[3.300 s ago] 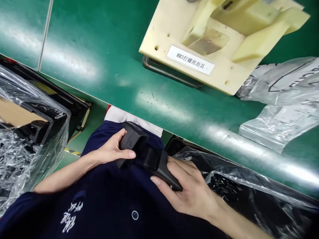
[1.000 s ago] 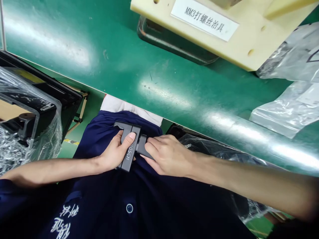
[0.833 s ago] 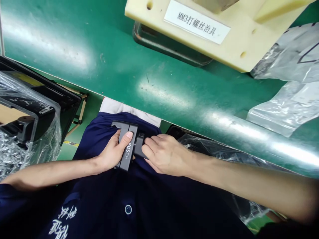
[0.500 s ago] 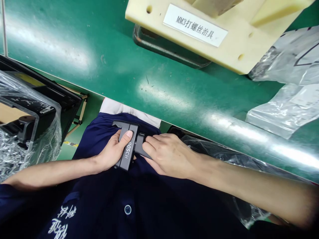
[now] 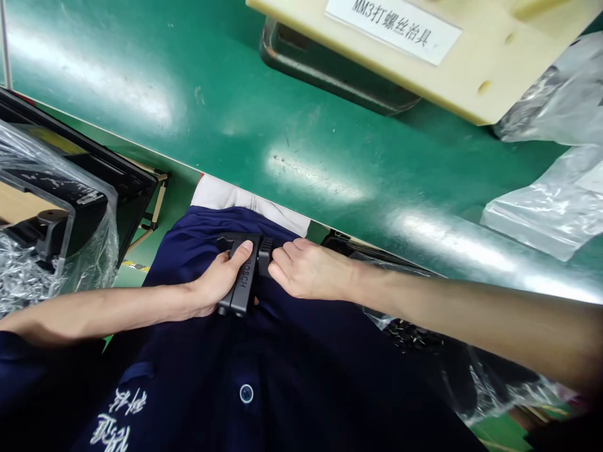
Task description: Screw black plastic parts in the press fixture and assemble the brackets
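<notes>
Left hand [image 5: 214, 285] holding blocky matte-black BOSCH housing [image 5: 244, 279], fingers hugging snugly; right hand [image 5: 308, 271] gripping ribbed black part [image 5: 264, 256], fingers curling tightly; glossy green counter [image 5: 226, 119] lying beyond.

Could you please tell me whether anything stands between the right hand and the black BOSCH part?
Only the ribbed black piece, held by the right hand, shows between that hand and the black BOSCH part, which the left hand holds. Nothing else visible stands in the way.

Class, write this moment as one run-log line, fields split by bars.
left hand: holding black BOSCH part | right hand: gripping ridged black piece beside it | green table: pale-yellow fixture bearing white label
</notes>
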The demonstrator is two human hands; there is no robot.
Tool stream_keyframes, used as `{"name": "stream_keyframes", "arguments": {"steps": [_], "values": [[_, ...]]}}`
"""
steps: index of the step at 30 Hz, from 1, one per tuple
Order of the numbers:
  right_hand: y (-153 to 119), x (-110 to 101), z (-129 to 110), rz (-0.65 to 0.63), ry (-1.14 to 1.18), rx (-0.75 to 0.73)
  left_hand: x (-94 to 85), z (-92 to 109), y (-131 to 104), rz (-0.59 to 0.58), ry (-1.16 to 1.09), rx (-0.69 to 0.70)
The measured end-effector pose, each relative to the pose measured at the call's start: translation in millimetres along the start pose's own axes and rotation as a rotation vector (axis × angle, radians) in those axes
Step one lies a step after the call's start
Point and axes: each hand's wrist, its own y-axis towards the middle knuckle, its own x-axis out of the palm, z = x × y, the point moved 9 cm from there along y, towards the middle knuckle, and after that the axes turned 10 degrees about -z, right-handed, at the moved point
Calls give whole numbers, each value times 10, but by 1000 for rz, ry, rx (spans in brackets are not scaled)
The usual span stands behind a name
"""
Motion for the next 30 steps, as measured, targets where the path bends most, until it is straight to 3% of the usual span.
{"name": "stream_keyframes", "arguments": {"steps": [3,7,11,14,18,21,26,30], "values": [[25,24,7,2,-18,-4,-15,-1,16,5,-10,-20],[99,69,5,-119,19,-42,-20,-1,15,8,-34,-42],[146,143,60,-293,224,-25,-4,5,-1,2,-44,-16],[136,165,94,-349,421,37,-19,-9,4,10,-27,6],[79,120,178,-312,717,205,-57,90,26,13,68,154],[51,59,203,-288,788,268,-71,145,22,4,116,235],[81,-86,189,-230,726,217,-95,166,-50,12,93,313],[103,-158,141,-189,687,157,-171,236,-144,87,49,453]]}}
